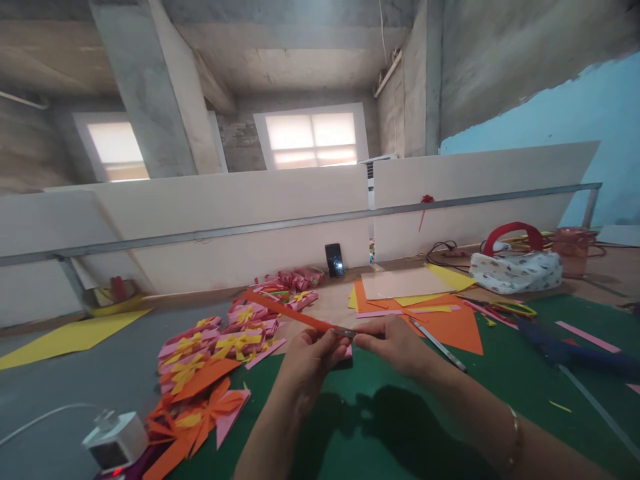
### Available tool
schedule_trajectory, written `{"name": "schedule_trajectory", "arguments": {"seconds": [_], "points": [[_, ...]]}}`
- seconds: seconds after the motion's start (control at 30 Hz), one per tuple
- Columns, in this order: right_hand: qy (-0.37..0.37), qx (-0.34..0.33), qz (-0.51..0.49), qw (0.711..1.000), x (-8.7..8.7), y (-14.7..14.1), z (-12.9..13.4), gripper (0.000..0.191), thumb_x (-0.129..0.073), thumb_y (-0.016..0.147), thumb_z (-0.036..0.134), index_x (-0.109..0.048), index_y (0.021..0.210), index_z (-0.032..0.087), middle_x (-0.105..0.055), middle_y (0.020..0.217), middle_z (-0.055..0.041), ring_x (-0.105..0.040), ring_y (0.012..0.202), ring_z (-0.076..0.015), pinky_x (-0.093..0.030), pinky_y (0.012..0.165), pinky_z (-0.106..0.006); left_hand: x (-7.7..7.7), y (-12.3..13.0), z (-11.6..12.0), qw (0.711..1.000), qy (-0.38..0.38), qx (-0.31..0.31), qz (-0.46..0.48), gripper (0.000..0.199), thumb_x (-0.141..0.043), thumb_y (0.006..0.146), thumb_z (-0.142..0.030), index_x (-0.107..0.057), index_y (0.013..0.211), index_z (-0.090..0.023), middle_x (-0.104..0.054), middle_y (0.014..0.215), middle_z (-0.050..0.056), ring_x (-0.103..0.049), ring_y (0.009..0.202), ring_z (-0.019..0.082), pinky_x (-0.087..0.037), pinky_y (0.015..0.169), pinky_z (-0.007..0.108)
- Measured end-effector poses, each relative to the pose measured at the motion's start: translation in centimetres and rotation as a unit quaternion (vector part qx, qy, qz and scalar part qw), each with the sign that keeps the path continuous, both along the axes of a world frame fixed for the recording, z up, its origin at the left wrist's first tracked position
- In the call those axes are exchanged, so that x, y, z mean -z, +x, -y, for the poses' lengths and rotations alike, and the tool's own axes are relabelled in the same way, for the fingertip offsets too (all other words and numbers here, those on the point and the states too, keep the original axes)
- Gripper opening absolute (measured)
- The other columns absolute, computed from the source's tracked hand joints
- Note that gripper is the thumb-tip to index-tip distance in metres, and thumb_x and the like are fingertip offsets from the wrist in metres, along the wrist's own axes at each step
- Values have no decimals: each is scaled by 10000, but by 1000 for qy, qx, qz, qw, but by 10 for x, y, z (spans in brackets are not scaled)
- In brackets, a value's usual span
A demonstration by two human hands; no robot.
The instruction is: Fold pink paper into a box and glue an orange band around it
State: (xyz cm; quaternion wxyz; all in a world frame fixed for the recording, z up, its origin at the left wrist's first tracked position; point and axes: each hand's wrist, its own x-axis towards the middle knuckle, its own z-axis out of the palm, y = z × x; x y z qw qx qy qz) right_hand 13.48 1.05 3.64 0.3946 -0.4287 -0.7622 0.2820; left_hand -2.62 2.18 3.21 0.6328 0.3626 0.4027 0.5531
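Note:
My left hand (309,359) is closed on a long orange paper strip (287,311), which slants up and away to the left. At the strip's near end sits a small grey metallic piece (345,332), pinched between the fingertips of both hands; its kind is too small to make out. My right hand (393,341) is closed on the right side of that piece. Both hands are above a green cutting mat (370,387). A bit of pink paper (347,352) shows beneath the fingers. Close to my right wrist lies a silver-white pen-like cutter (437,343).
Pink and yellow folded paper pieces (240,343) and orange paper flowers (200,417) pile up left. Orange sheets (450,327), yellow-handled scissors (510,308), a blue glue gun (575,350) and a fabric basket (517,270) lie right. A phone (335,260) leans behind; a white charger (115,440) stands front left.

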Motion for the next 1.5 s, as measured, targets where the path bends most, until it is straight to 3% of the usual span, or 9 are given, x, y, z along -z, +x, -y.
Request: {"name": "schedule_trajectory", "arguments": {"seconds": [0.13,0.33,0.7,0.83,1.2,1.5], "points": [[-9,-13,-17,1000,0,-1,0,279,-504,803,272,-741,905,165,-646,703,15,-507,653,-136,-358,599,-230,1,1,0,1000,5,11,-3,59,-613,754,-24,-592,752,-79,-650,694,71,-660,619,119,-561,565,166],[1,2,-13,1000,0,0,0,263,-511,795,266,-744,823,147,-587,615,25,-460,599,-119,-322,551,-226,2,-1,-1,1000,5,27,-2,49,-577,778,-20,-598,783,-64,-649,712,82,-656,624,111,-557,578,162],[-45,-22,-66,997,2,-4,0,281,-519,800,265,-736,951,170,-721,834,-24,-595,778,-182,-418,689,-254,4,-2,-2,998,-2,58,-21,60,-561,802,-48,-596,849,-61,-668,745,113,-658,627,119,-562,626,195],[-42,-20,-71,996,3,-3,-1,277,-520,800,260,-743,923,151,-722,809,-29,-598,759,-181,-417,670,-253,4,-3,-2,998,8,65,-13,41,-581,786,-43,-607,807,-66,-663,700,86,-651,602,116,-570,637,221],[-59,-43,-111,991,3,-5,0,238,-544,773,224,-748,871,151,-728,798,-31,-611,771,-178,-435,699,-248,3,1,2,996,6,83,-18,44,-625,743,-34,-648,755,-70,-646,623,48,-624,536,83,-526,540,140],[-50,-25,-127,990,2,-6,1,208,-540,761,200,-737,743,133,-692,681,-12,-580,669,-141,-413,626,-221,6,1,0,996,3,81,-35,47,-604,761,-47,-634,787,-72,-654,643,74,-648,574,110,-535,560,156]]}}
